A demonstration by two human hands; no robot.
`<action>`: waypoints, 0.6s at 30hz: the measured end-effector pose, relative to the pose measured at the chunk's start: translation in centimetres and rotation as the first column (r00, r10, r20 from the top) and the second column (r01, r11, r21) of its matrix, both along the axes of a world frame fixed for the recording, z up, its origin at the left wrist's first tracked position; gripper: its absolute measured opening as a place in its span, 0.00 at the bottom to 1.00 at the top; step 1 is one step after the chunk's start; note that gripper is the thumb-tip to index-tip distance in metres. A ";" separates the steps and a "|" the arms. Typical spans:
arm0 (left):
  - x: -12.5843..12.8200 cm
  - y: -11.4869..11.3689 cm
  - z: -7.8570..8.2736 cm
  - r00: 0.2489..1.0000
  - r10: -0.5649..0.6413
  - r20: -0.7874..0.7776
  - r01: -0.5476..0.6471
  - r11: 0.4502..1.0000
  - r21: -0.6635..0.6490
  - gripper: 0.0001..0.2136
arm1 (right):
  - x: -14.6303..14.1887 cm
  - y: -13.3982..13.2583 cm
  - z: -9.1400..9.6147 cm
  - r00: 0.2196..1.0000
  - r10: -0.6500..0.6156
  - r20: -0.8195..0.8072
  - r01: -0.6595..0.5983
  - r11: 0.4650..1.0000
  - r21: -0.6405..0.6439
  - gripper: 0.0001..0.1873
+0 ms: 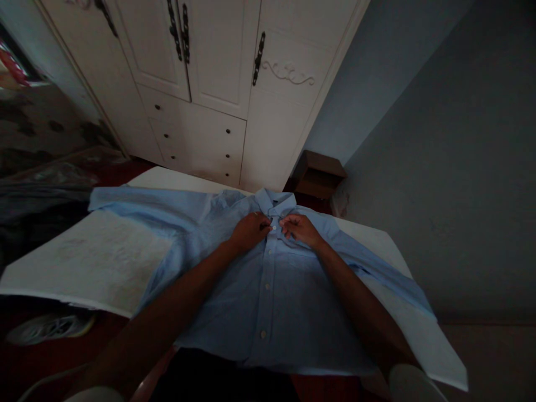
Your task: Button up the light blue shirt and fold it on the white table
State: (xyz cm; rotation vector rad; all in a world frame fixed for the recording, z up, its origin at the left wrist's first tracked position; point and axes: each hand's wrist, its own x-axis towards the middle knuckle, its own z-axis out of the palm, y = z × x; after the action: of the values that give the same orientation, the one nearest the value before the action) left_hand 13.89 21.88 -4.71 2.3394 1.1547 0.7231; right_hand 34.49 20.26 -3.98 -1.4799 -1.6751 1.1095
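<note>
A light blue button-up shirt (234, 279) lies front side up, its collar (275, 202) at the far end and its sleeves spread to both sides. Just below the collar, my left hand (251, 230) pinches the left side of the button placket. Opposite it, my right hand (300, 229) has its fingers bent and closed on the cloth at the right side of the placket. A small white button (274, 227) shows between the two hands. Several more buttons run down the front toward the hem, and the placket looks closed there.
Under the shirt is a white board-like table (104, 262). Behind it stands a cream wardrobe (209, 61) with dark handles and drawers. A brown wooden box-like stand (320, 173) sits by the wall. At lower left, a shoe (50, 328) rests on the red floor.
</note>
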 end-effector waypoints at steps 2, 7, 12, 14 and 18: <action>-0.1 0.0 0.2 1.000 0.022 -0.007 -0.022 0.999 0.047 0.13 | 0.5 0.1 0.3 0.995 -0.021 0.093 0.009 0.991 0.130 0.10; -0.6 0.2 0.4 0.982 0.104 -0.159 -0.078 0.984 0.160 0.15 | 2.0 0.0 1.1 0.904 -0.161 0.396 0.012 0.936 0.353 0.08; -0.9 0.0 -0.3 0.949 0.142 -0.283 -0.094 0.980 0.177 0.18 | 3.7 -1.9 0.8 0.689 -0.230 0.688 0.035 0.958 0.285 0.17; -0.8 -0.2 -0.6 0.936 0.179 -0.303 -0.118 0.971 0.209 0.21 | 4.3 -2.8 0.5 0.599 -0.256 0.759 0.060 0.959 0.277 0.21; -0.5 -0.6 -1.0 0.912 0.248 -0.327 -0.162 0.950 0.268 0.24 | 5.1 -4.0 0.3 0.498 -0.276 0.822 0.112 0.961 0.254 0.15</action>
State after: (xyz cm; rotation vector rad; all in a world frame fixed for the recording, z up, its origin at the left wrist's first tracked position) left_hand 13.43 21.29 -5.67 2.6534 1.5689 0.5389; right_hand 39.59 16.28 -3.67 -2.2294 -2.0477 -0.0019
